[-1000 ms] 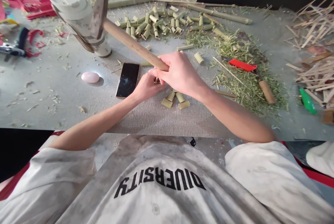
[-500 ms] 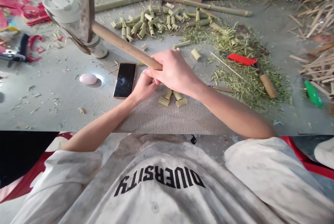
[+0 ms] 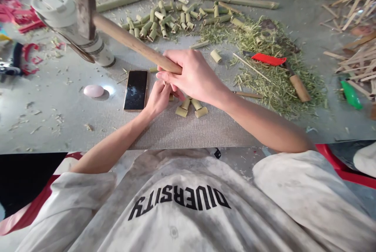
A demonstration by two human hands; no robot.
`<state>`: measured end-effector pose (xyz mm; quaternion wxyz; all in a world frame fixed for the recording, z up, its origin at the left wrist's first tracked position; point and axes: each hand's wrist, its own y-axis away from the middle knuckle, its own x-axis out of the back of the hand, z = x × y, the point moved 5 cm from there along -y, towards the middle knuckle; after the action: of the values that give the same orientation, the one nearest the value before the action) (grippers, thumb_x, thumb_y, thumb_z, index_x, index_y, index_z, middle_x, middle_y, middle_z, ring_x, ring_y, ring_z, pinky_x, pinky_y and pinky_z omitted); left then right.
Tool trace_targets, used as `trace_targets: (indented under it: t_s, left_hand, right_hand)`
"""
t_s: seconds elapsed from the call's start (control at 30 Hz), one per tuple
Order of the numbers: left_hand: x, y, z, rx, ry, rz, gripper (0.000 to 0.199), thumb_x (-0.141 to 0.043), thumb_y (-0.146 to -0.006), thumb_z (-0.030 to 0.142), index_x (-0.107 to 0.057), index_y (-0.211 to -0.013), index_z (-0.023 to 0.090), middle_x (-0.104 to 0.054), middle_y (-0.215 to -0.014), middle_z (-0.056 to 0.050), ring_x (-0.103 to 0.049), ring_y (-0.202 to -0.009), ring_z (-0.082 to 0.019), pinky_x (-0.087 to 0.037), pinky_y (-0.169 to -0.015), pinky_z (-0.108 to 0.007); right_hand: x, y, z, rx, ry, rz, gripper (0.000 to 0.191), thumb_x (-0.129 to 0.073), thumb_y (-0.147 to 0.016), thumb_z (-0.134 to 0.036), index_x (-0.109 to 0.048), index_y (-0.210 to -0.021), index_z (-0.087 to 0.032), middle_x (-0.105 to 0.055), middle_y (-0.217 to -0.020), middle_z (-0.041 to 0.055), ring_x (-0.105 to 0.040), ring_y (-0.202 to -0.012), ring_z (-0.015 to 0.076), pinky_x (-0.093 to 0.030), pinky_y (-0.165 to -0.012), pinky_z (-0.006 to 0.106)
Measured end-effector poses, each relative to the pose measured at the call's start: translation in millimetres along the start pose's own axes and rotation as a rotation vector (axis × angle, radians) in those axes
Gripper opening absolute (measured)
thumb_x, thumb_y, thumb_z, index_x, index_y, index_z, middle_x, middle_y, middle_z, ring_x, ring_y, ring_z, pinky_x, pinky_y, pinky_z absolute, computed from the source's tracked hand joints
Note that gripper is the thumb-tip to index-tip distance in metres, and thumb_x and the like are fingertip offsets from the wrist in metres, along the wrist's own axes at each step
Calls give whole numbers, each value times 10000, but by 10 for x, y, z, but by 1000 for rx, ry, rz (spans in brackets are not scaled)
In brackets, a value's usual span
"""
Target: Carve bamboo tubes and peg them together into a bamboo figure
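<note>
My right hand (image 3: pixel 194 72) is wrapped round the wooden handle of a hammer (image 3: pixel 132 42), whose metal head points up to the left. Just below it, my left hand (image 3: pixel 160 97) has its fingers pinched together. Something small and pale shows at those fingertips, too hidden to name. Directly beneath the hands are short bamboo pieces (image 3: pixel 201 110) joined into a small figure on the table; its upper part is covered by my hands. A smartphone (image 3: pixel 135 89) lies left of my left hand.
A heap of cut bamboo tubes (image 3: pixel 164 19) lies at the back, with long bamboo stalks (image 3: pixel 239 1) behind. Right are green shavings (image 3: pixel 258 78), a red-sheathed blade (image 3: pixel 268 59) and wooden sticks (image 3: pixel 357 64). A white tumbler (image 3: pixel 55 7) and a pink oval object (image 3: pixel 93 91) stand left.
My left hand has shifted slightly down and apart from the right hand. The hammer has moved a little up and left in view, and the whole view has shifted slightly.
</note>
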<state>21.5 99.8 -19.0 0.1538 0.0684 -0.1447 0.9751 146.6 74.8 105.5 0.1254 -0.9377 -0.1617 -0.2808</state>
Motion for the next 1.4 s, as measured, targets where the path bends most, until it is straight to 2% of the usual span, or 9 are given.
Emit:
trace_targets:
  t_s: [0.13,0.33,0.53,0.73,0.83,1.03,1.13,1.27,1.4]
  left_hand:
    - [-2,42,-23,78,-17,-84,681,-462,-1060,871,-565,-795,252,-668,-655,-61,-750,-719,-229,-669,-705,-377]
    - [31,63,-71,23,-72,3,790,-475,-970,1004,-641,-972,231,-672,-710,-64,-786,-785,-268,-682,-727,-403]
    - [52,118,-133,52,-74,6,685,-480,-1062,872,-653,-1248,235,-684,-763,-53,-750,-707,-251,-654,-685,-392]
    - [196,162,-146,-32,-212,132,725,-438,-1063,866,-674,-1301,223,-778,-1135,-135,-754,-1229,-316,-654,-1065,-437]
    - [238,174,-136,-58,-282,155,662,-420,-1107,792,-669,-1316,215,-776,-1305,-161,-696,-1350,-316,-597,-1193,-454]
    - [216,138,-99,-87,-322,125,692,-389,-1087,832,-659,-1238,213,-781,-1283,-145,-707,-1359,-336,-611,-1155,-459]
    - [195,115,-72,-96,-310,119,667,-503,-1038,817,-656,-1261,208,-774,-1316,-147,-719,-1351,-355,-629,-1125,-474]
    - [171,123,-7,-83,-318,140,395,-763,-949,544,-638,-1132,216,-757,-1049,-92,-764,-1164,-337,-667,-1015,-490]
    - [136,144,67,-56,-349,97,276,-821,-883,344,-629,-1042,225,-732,-950,-69,-770,-1078,-312,-662,-916,-456]
  right_hand:
    - [53,12,26,-15,4,9,108,-791,-1010,-204,-704,-952,-234,-756,-786,-22,-750,-812,190,-542,-763,315]
    - [-34,-38,-26,-26,39,-39,310,-743,-1024,-174,-581,-769,-242,-706,-754,-7,-669,-754,173,-494,-721,329]
    - [-83,-83,-43,26,76,-12,473,-773,-1031,-169,-436,-708,-245,-638,-734,-13,-594,-698,138,-439,-674,327]
    - [-81,-91,-51,45,50,-12,465,-761,-1021,-142,-447,-695,-248,-671,-762,1,-623,-730,144,-462,-698,332]
    - [-84,-90,-55,42,39,-28,467,-776,-1021,-146,-455,-697,-251,-706,-778,9,-659,-765,157,-481,-728,339]
    - [-88,-103,-36,40,36,-18,459,-771,-996,-130,-453,-687,-251,-706,-778,10,-651,-757,161,-498,-725,349]
    - [-84,-105,-44,38,60,-9,480,-754,-989,-109,-427,-667,-251,-679,-749,4,-642,-750,153,-483,-716,342]
    - [-81,-97,-73,18,56,-27,464,-747,-999,-88,-460,-669,-243,-677,-717,-2,-665,-735,143,-451,-709,337]
    - [-71,-94,-76,-3,62,-30,471,-773,-1009,-101,-476,-671,-241,-694,-709,-1,-674,-729,148,-457,-702,336]
